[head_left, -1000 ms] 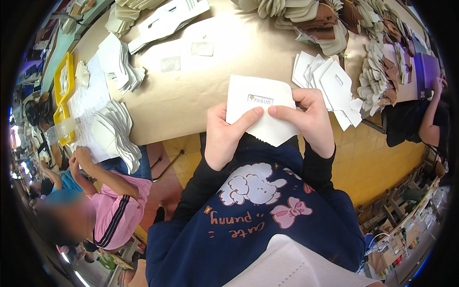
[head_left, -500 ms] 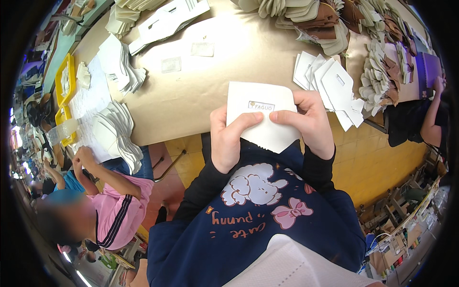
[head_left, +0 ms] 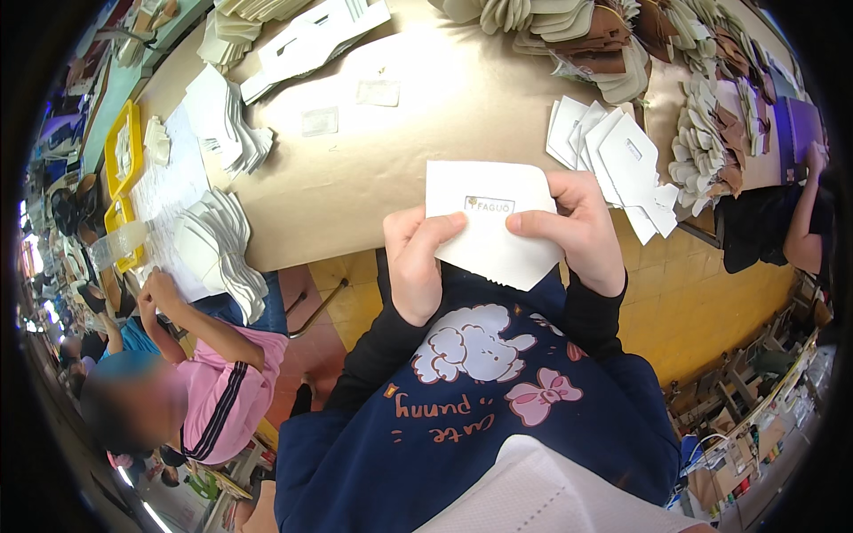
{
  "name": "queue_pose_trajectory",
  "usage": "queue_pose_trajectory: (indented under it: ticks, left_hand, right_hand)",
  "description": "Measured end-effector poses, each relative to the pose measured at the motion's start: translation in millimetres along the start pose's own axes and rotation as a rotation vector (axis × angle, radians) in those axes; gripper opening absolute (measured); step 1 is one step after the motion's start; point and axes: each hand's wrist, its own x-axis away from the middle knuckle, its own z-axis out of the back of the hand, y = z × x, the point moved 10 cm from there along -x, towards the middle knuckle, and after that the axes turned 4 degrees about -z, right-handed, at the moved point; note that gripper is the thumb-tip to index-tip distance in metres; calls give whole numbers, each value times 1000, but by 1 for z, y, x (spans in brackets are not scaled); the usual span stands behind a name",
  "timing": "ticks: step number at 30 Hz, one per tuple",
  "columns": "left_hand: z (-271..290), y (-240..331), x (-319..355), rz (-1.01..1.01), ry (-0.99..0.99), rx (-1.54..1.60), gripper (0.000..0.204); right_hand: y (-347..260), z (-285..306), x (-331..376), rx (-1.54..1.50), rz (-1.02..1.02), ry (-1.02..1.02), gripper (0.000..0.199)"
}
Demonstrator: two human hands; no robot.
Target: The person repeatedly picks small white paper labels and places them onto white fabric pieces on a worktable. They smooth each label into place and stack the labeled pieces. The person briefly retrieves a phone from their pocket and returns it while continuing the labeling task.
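Between my two hands is a white cut piece (head_left: pixel 502 253) of leather-like sheet, with a small rectangular printed label near its middle. My left hand (head_left: pixel 416 258) pinches its left side, thumb on top just below the label. On the right side my right hand (head_left: pixel 582 229) grips it the same way, its thumb pointing at the label's lower corner. Fingers of both hands are hidden underneath. The piece has a toothed lower edge and hangs over my lap, just off the table edge. Similar white labelled pieces (head_left: pixel 626 155) lie fanned on the table to the right.
The brown-covered table (head_left: pixel 373 186) carries stacks of white pieces (head_left: pixel 213 244) at left and bundles of beige and brown pieces (head_left: pixel 577 31) at far right. A yellow tray (head_left: pixel 123 147) stands far left. A person in pink (head_left: pixel 222 391) works at left; another person's arm (head_left: pixel 804 222) shows at right.
The white piece has come slightly down and toward me. My left thumb has slid left, away from the right thumb, so the thumbs are farther apart.
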Motion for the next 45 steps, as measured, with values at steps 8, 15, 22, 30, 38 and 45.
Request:
queue_pose_trajectory:
  ticks: [8, 15, 22, 30, 38, 45]
  left_hand:
    - [2, 7, -2, -65, -1, -55, 28]
    - [0, 20, -10, -102, 36, -201, 21]
    - [-6, 16, -11, -69, -37, -163, 21]
    - [-19, 9, -13, 34, -124, -147, 41]
    - [-19, 6, -20, 3, -110, -243, 46]
    - [-25, 12, -23, -130, -32, -195, 66]
  right_hand:
    - [-1, -1, 2, 57, 2, -29, 24]
    - [-11, 0, 4, 223, 116, -18, 26]
    - [-11, 8, 6, 246, 125, 24, 25]
    - [-22, 13, 9, 386, 267, 116, 21]
    - [-13, 19, 5, 416, 133, 131, 23]
    - [-6, 21, 2, 273, 86, 202, 24]
